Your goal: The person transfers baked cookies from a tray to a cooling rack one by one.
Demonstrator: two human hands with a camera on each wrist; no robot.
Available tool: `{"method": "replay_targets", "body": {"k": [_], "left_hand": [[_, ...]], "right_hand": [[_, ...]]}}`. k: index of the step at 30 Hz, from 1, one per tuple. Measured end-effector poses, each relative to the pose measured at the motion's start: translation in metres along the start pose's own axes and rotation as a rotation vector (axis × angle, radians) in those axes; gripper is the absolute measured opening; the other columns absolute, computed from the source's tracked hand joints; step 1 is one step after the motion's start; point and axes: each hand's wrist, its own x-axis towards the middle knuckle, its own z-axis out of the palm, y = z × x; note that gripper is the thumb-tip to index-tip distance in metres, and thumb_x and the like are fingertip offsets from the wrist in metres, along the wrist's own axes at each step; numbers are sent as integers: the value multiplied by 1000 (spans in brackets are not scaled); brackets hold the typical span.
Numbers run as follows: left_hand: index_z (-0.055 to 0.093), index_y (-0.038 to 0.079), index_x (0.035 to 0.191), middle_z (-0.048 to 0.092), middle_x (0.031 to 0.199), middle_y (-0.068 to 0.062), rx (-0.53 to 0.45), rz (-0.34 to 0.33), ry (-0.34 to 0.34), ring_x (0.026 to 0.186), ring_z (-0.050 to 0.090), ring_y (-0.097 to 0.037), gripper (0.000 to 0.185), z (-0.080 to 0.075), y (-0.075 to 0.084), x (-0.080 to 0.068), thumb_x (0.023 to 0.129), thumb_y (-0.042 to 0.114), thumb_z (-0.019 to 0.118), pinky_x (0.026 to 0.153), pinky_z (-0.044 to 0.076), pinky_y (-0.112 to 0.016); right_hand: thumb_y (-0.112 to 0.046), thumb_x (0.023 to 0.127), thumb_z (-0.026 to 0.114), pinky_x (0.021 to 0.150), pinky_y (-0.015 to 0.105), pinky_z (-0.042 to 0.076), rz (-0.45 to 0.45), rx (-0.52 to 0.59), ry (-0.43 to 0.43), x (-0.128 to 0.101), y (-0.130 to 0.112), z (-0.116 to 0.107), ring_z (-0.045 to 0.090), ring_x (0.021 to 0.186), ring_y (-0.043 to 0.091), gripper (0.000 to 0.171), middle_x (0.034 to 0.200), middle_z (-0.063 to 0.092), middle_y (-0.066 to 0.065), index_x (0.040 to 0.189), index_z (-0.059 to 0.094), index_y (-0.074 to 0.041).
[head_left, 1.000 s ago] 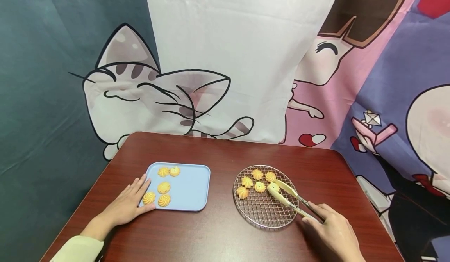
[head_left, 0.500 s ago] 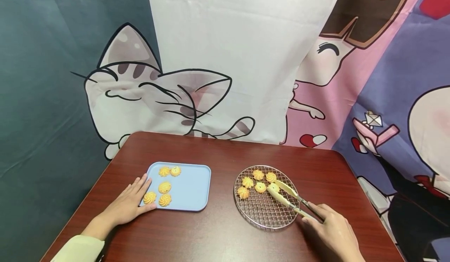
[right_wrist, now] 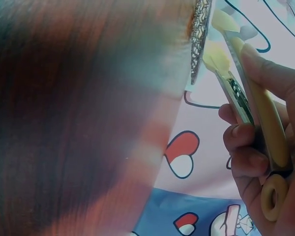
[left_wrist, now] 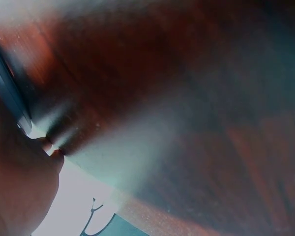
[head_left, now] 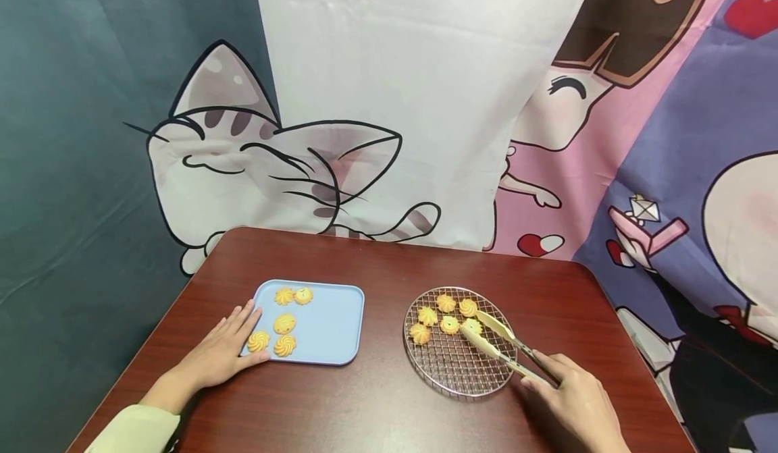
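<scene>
Cream-yellow tongs [head_left: 484, 345] in the right hand's [head_left: 580, 399] grip flank a round yellow cookie [head_left: 473, 325] on a circular wire rack [head_left: 456, 366]; left hand [head_left: 220, 353] splays against a blue rectangular tray [head_left: 328, 321], head view | left wrist: hand shadowed | right wrist: fingers wrap tongs

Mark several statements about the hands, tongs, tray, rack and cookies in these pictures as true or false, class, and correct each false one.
1. The right hand holds the tongs. True.
2. The tongs are bright blue. False: they are largely yellow.
3. The left hand touches the blue tray. True.
4. In the head view, one cookie on the round wire rack shows between the two sides of the tongs. True.
5. The tray holds more cookies than the rack. False: five are on the tray, six on the rack.
6. In the head view, the rack is left of the tray. False: it is to the tray's right.
</scene>
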Motion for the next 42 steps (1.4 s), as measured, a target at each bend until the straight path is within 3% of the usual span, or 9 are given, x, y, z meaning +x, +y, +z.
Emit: {"method": "replay_targets", "body": {"k": [11, 21, 28, 42], "left_hand": [[31, 1, 158, 20, 166, -22, -5, -11, -20, 149, 20, -49, 98, -5, 4, -1, 91, 65, 63, 114, 23, -68], [31, 2, 158, 20, 166, -22, 4, -9, -18, 150, 20, -49, 98, -5, 2, 1, 90, 66, 62, 115, 23, -68], [31, 2, 158, 20, 166, -22, 4, -8, -18, 150, 20, -49, 98, -4, 2, 1, 91, 65, 62, 115, 22, -68], [30, 2, 158, 20, 166, -22, 3, -6, -22, 149, 20, -50, 98, -3, 2, 0, 91, 66, 62, 114, 23, -68]], "right_hand": [[-41, 75, 90, 71, 51, 55, -48, 21, 20, 10, -14, -2, 70, 89, 23, 60, 105, 71, -8, 127, 72, -16], [-36, 68, 94, 59, 37, 49, -144, 53, 64, 25, -41, 14, 60, 72, 12, 63, 99, 69, -10, 124, 74, -14], [-37, 67, 94, 73, 47, 57, -161, 93, 26, 35, -61, 27, 72, 91, 23, 69, 108, 71, -2, 129, 72, -15], [-42, 70, 92, 85, 51, 57, -172, 163, -50, 57, -105, 57, 71, 104, 30, 70, 118, 72, 4, 131, 70, -17]]}}
